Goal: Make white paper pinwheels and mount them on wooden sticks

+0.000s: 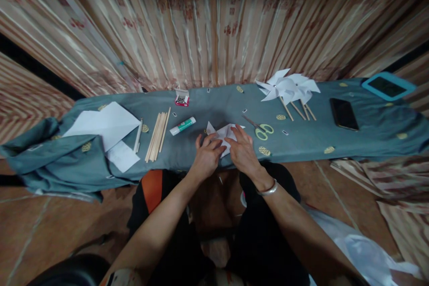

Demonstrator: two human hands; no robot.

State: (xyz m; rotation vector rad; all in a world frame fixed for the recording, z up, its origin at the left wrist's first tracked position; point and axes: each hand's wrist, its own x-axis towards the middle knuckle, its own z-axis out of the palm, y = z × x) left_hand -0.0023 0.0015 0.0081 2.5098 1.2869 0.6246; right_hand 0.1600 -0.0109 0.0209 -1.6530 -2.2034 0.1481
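A white folded paper piece lies on the blue-grey cloth near its front edge. My left hand rests on the paper's left side, fingers curled and pressing it down. My right hand lies on the paper's right part with fingers pressed onto a fold; a silver bangle sits on that wrist. Green-handled scissors lie just right of my right hand. A glue stick lies to the upper left of my left hand.
Several wooden sticks and white paper sheets lie at left. Finished white pinwheels lie at back right, with a black phone and a teal-cased tablet. A small red pin box sits at the back. A curtain hangs behind.
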